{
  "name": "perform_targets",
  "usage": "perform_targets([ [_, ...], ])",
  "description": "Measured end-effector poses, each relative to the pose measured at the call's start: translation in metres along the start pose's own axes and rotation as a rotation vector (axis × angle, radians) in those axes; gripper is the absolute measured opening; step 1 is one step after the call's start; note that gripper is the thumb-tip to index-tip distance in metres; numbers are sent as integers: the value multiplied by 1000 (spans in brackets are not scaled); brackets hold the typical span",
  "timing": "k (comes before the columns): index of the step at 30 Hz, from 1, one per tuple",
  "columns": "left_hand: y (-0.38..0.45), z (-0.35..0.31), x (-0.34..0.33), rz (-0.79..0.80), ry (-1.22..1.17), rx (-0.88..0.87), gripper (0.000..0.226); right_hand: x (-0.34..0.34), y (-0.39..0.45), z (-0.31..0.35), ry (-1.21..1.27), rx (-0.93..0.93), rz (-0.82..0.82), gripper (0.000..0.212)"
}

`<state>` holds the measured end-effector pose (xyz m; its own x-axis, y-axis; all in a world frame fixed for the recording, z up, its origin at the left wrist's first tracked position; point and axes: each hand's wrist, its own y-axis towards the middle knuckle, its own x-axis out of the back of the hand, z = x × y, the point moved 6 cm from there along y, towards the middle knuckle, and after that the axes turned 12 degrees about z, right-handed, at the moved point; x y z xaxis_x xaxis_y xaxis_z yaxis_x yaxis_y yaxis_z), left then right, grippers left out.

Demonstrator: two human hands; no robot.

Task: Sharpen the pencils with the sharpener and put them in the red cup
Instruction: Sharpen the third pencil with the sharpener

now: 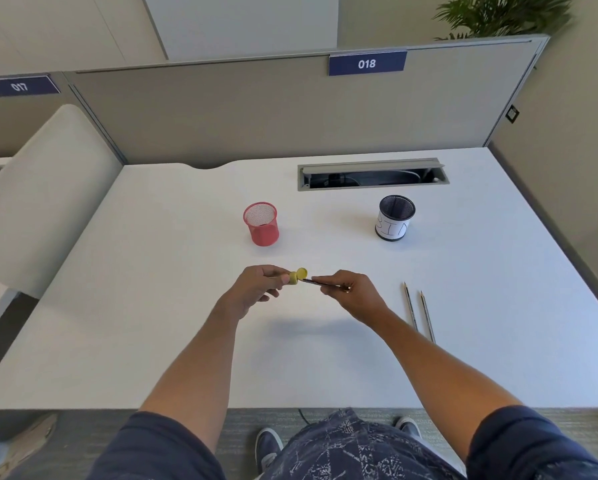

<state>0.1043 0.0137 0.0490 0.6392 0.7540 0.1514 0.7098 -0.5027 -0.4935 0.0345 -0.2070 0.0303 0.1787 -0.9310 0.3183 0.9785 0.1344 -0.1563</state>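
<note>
Two hands at work, sharpening step: left hand [256,289] pinching yellow sharpener [296,276]; right hand [351,292] closed on inserted pencil [312,280]; two pencils [419,310] waiting rightward. Next: twist, then deposit in red cup [261,224] beyond.

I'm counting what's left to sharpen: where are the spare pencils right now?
In the head view, two pencils lie side by side on the white desk, just right of the right hand and nearer than the dark cup.

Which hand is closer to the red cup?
Left. The left hand, holding the yellow sharpener, is just in front of the red cup, nearly in line with it. The right hand, holding a pencil, is farther off to the right.
</note>
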Motion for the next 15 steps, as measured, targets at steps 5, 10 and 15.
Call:
perform_targets([
  [5,2,3,-6,10,27,14,14,1,-2,25,-524,107,-119,19],
  [10,6,7,-14,11,-13,37,18,1,-3,30,-648,126,-172,10],
  [15,6,11,-24,18,-11,37,17,4,2,15,-564,-140,37,23],
])
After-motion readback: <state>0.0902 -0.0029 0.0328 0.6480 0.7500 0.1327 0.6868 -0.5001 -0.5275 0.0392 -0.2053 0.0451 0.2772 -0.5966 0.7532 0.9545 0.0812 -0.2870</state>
